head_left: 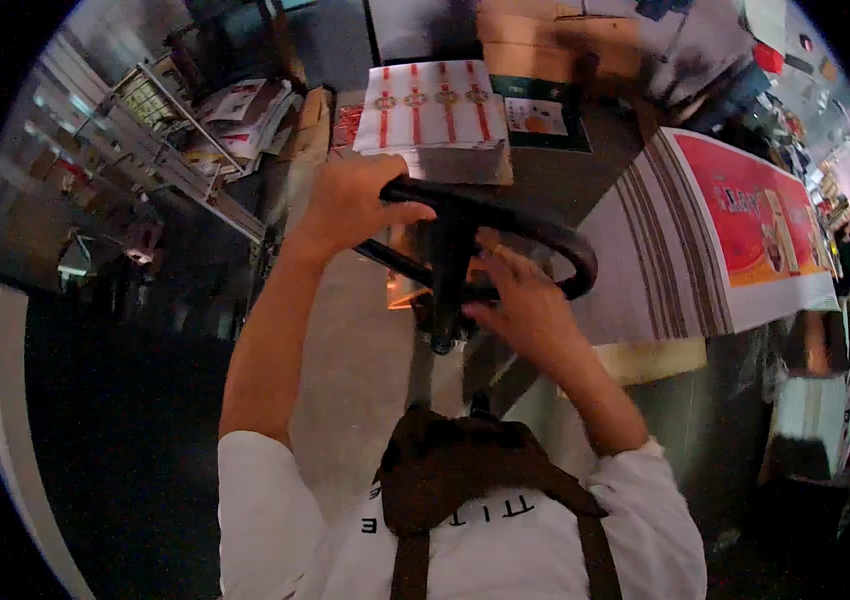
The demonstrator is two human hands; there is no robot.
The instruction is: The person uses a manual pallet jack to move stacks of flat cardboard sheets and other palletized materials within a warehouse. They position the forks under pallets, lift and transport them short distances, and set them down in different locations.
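Note:
A black loop handle (542, 221), like that of a pallet truck, stands in front of me, with a thick post (451, 255) through its middle. My left hand (345, 203) is closed round the handle's upper left corner, its thumb lying along the bar. At the lower bar, just right of the post, my right hand (530, 298) grips with bent fingers; its fingertips are partly hidden and a little blurred. Beyond the handle sits a stack of white printed sheets (432, 110) with red stripes.
To the right lies a large pile of printed sheets (635, 250) with a red picture panel. Papers (243, 113) are heaped at the far left beside a metal rack (170, 110). Brown cartons (555, 45) stand at the back. A white post or door edge (0, 350) rises at the left.

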